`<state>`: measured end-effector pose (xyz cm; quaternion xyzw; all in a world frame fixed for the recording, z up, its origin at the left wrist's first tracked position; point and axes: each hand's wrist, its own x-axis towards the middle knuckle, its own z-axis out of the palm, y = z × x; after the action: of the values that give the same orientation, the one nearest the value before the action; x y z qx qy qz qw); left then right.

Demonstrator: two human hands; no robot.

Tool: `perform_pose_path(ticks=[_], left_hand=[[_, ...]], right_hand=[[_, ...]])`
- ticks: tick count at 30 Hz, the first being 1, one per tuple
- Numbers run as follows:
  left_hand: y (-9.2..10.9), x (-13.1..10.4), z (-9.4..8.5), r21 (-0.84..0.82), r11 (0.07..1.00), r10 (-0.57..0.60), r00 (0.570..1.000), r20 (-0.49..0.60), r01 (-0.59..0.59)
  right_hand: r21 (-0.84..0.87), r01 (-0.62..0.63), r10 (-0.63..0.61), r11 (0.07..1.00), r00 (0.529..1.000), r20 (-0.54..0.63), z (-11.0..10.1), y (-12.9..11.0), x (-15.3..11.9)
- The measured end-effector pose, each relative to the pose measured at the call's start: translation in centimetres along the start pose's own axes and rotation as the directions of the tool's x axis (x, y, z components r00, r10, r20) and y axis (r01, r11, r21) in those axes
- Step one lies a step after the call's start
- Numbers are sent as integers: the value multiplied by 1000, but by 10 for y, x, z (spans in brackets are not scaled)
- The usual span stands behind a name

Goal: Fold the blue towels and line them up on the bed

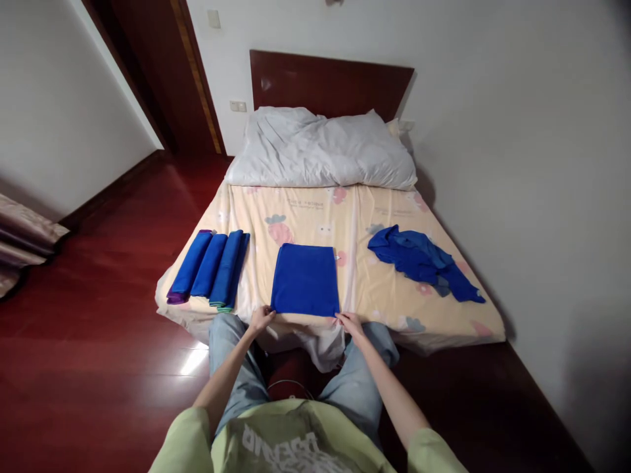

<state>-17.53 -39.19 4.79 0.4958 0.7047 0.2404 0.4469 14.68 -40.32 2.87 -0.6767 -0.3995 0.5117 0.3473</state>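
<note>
A blue towel (305,279) lies flat as a near-square on the bed, close to its front edge. At its near left corner my left hand (261,318) pinches the cloth between closed fingers. The near right corner is pinched the same way by my right hand (350,323). Several folded blue towels (210,263) lie side by side in narrow strips to the left, some with purple or green edging. A crumpled heap of blue cloths (424,259) rests on the right part of the bed.
The bed (305,210) has a pale yellow patterned sheet that hangs over its front edge. A white quilt (320,148) is bunched against the dark headboard (330,82). A wall (517,164) runs along the right. At the far left hangs a curtain (24,240).
</note>
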Motion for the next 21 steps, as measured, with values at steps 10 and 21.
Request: perform_pose_path(ticks=[10, 21], left_hand=[[-34, 21, 14, 27, 998, 53, 997, -50, -51], [-55, 4, -1, 57, 996, 69, 997, 26, -70]], right_hand=[[195, 34, 2, 980, 983, -183, -1, 33, 16], [161, 55, -29, 986, 987, -161, -12, 58, 19]])
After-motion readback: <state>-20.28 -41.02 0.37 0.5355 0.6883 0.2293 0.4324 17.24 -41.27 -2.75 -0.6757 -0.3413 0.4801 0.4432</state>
